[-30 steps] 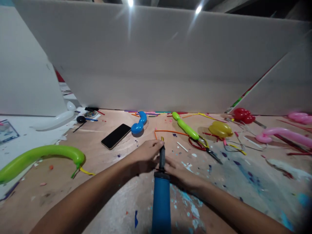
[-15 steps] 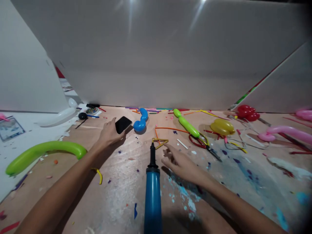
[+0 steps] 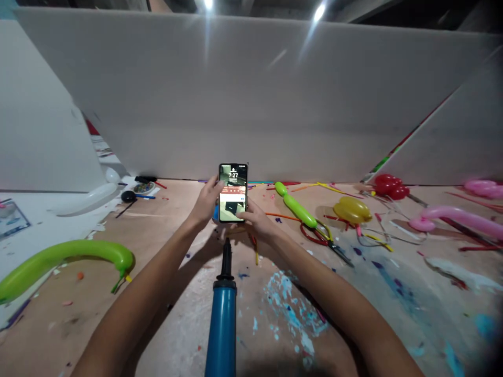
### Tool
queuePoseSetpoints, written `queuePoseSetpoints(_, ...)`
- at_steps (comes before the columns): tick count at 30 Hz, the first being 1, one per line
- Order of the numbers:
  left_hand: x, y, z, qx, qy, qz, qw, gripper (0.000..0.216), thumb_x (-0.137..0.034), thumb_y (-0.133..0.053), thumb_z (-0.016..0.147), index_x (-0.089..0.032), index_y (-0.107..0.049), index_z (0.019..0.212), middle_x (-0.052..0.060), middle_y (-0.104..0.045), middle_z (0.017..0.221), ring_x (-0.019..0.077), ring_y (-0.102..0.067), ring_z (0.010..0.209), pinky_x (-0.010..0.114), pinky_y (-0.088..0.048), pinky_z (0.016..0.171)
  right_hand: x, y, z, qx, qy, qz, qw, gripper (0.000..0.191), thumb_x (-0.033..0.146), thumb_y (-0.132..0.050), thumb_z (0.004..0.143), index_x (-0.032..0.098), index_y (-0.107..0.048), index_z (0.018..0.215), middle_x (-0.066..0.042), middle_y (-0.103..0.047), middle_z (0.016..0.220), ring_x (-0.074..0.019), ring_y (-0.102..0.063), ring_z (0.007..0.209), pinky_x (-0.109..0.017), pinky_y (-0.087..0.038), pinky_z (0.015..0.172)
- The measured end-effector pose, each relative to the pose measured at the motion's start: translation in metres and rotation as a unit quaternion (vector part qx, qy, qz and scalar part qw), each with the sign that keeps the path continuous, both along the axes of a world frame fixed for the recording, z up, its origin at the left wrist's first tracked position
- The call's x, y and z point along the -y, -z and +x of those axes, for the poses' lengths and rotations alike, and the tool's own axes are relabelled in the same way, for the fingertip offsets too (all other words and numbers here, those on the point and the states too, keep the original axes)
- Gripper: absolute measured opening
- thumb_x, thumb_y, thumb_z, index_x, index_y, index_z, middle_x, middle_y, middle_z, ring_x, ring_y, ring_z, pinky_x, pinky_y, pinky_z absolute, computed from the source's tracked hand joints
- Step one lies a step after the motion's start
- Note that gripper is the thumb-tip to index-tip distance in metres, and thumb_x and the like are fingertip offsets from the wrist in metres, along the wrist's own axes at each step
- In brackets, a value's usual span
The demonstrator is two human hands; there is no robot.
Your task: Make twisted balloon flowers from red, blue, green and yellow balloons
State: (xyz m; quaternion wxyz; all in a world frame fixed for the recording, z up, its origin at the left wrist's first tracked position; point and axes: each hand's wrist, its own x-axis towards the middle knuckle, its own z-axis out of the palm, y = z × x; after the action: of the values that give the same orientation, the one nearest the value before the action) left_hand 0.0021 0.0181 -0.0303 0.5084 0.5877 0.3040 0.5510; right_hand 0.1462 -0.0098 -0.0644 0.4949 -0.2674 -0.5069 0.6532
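A phone (image 3: 233,207) with a lit screen stands upright in front of me, showing a clock that reads 7:27. My left hand (image 3: 205,204) is closed round its left edge. My right hand (image 3: 260,222) grips the lower right corner, thumb on the glass. Just below the hands is the black nozzle of a blue balloon pump (image 3: 221,330). A limp yellow-orange balloon (image 3: 256,250) shows under my right hand; whether that hand touches it I cannot tell. Behind the phone, most of a blue balloon (image 3: 216,213) is hidden.
To the right lie a light green balloon (image 3: 299,210), scissors (image 3: 340,253), a yellow balloon (image 3: 352,210), a red balloon (image 3: 391,187) and a pink balloon (image 3: 456,212). A long green balloon (image 3: 70,256) is at left. A pale panel (image 3: 243,104) closes off the back.
My left hand has brought the phone rightward to the middle and tipped it up; its dark screen is now lit. My right hand has moved up from beside the nozzle onto the phone.
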Motion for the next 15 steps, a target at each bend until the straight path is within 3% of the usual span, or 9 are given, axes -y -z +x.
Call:
queuePoseSetpoints(2,0.000,0.004,-0.005,0.014,0.046,-0.043,0.998,0.047,-0.048,-0.051,0.088,-0.020,-0.053,0.126,0.008,-0.065,0.113,0.0194,-0.063,0.093,0.028,-0.048,0.076,0.003,0.004,0.007,-0.021,-0.004,-0.030,0.999,0.058,0.013,-0.063,0.070,0.026,-0.049,0.125,-0.005,-0.067,0.112,-0.0216,-0.069,0.084,-0.032,-0.059,0.061)
queuePoseSetpoints(6,-0.002,0.011,-0.010,0.017,0.060,-0.079,0.995,0.050,-0.038,-0.054,0.086,-0.024,-0.049,0.134,0.005,-0.065,0.116,0.0176,-0.064,0.091,0.027,-0.048,0.075,0.009,0.008,0.011,-0.024,-0.004,-0.066,0.998,0.056,0.013,-0.064,0.072,0.026,-0.049,0.125,-0.006,-0.069,0.111,-0.0214,-0.071,0.081,-0.033,-0.060,0.062)
queuePoseSetpoints(12,-0.005,0.016,-0.013,0.015,0.065,-0.076,0.995,0.060,-0.037,-0.057,0.084,-0.022,-0.044,0.141,0.005,-0.068,0.106,0.0170,-0.064,0.087,0.029,-0.049,0.079,0.005,0.013,0.007,-0.063,-0.002,-0.076,0.995,0.044,0.044,-0.058,0.085,0.022,-0.051,0.123,-0.010,-0.068,0.112,-0.0214,-0.070,0.084,-0.031,-0.059,0.059)
queuePoseSetpoints(15,-0.007,0.021,-0.016,-0.009,0.050,-0.076,0.996,0.069,-0.038,-0.062,0.080,-0.017,-0.041,0.143,0.007,-0.070,0.101,0.0165,-0.064,0.081,0.030,-0.050,0.078,0.006,0.021,0.006,-0.062,-0.009,-0.077,0.995,0.043,0.041,-0.061,0.083,0.022,-0.050,0.121,-0.009,-0.068,0.109,-0.0204,-0.069,0.080,-0.030,-0.058,0.058)
